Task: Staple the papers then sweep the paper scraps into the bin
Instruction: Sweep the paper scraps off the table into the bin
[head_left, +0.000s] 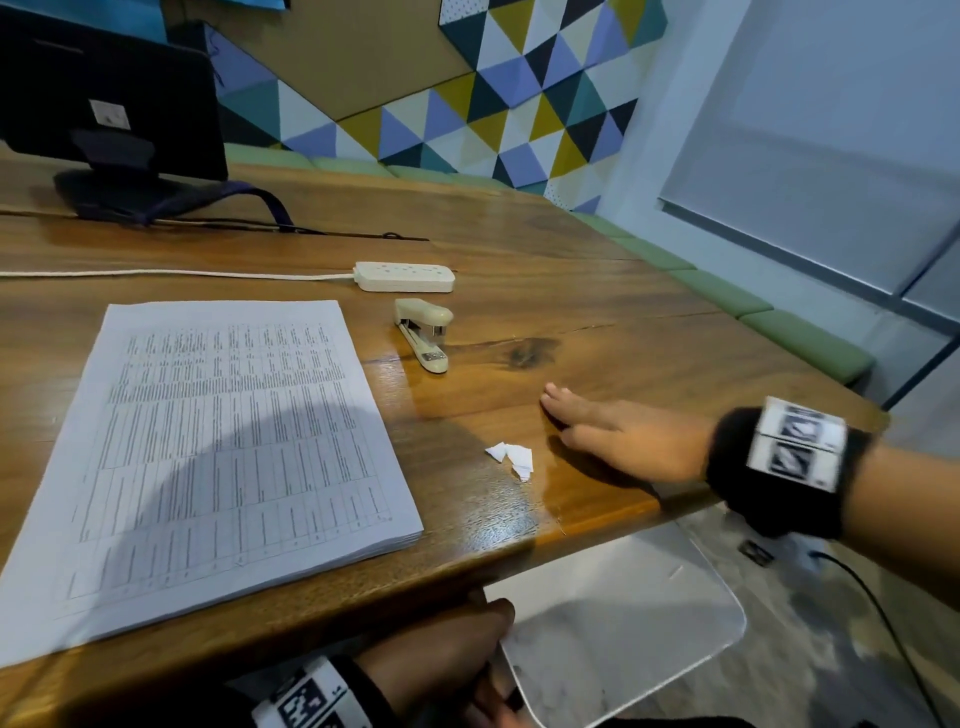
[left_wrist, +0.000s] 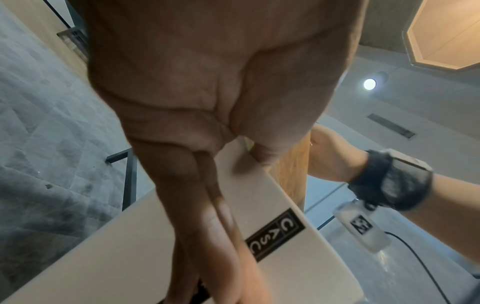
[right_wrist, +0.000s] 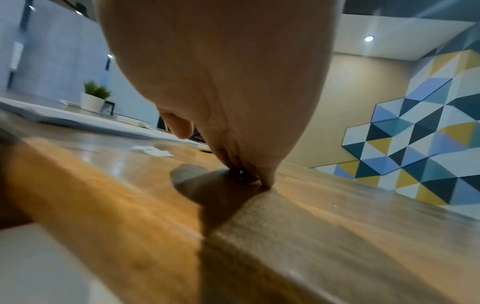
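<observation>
Stapler (head_left: 423, 332) mouth points toward table edge; right hand (head_left: 618, 436) flat, left hand (head_left: 447, 660) gripping bin (head_left: 623, 613).

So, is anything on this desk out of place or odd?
Only the torn paper scraps: they lie loose near the table edge, between the paper stack and the right hand. The stapler lies at an angle; nothing looks spilled or damaged.

Glossy wooden table (head_left: 571, 312); matt paper scraps (head_left: 511, 457); smooth plastic stapler (head_left: 423, 332).
</observation>
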